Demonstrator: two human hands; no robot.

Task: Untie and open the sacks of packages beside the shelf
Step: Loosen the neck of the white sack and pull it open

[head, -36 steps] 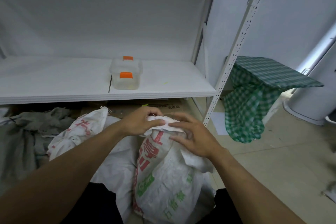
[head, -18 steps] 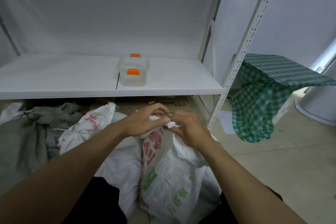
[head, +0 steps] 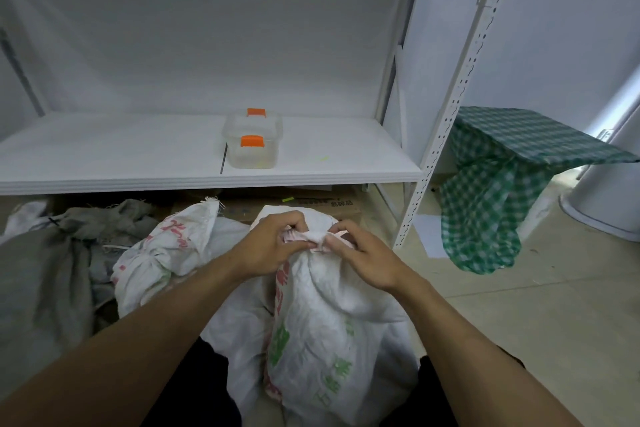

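a person's left hand (head: 273, 246) and right hand (head: 363, 260) pinch the bunched neck (head: 317, 237) of a white sack (head: 322, 322), fingers curled tight on the twist from either side, seemingly to work it loose. the sack stands on the floor before the shelf (head: 173, 163). its crinkled woven plastic carries red and green print; a second sack (head: 166, 246) slumps just left of it.

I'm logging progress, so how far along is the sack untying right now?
Done: nothing that shows; no sack is visibly open. In hand: the left hand and right hand pinch the bunched neck of the front white sack, which is gathered shut. Remaining: opening it, then the red-printed sack beside it, which looks cinched near its top; whether the grey sack is tied I cannot tell.
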